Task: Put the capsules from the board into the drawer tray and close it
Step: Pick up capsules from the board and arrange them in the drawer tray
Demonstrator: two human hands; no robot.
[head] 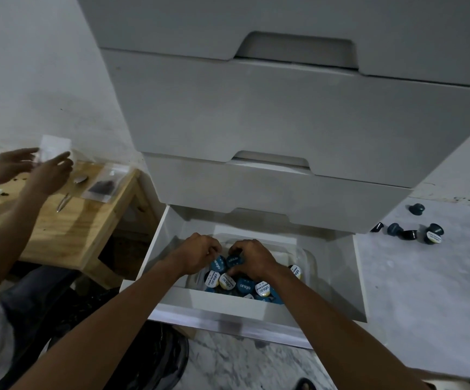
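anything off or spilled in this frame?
Yes: five dark capsules lie scattered on the marble board right of the open drawer, some tipped on their sides. Dark bits are strewn over the wooden table.

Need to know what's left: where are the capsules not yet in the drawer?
In the head view, five loose capsules lie on the pale board at right, beside the drawer unit, right of the open drawer.

Place: you're in a home room.
Signs: white drawer unit [298, 114], marble-pattern floor [245, 367], small pine table [87, 220].
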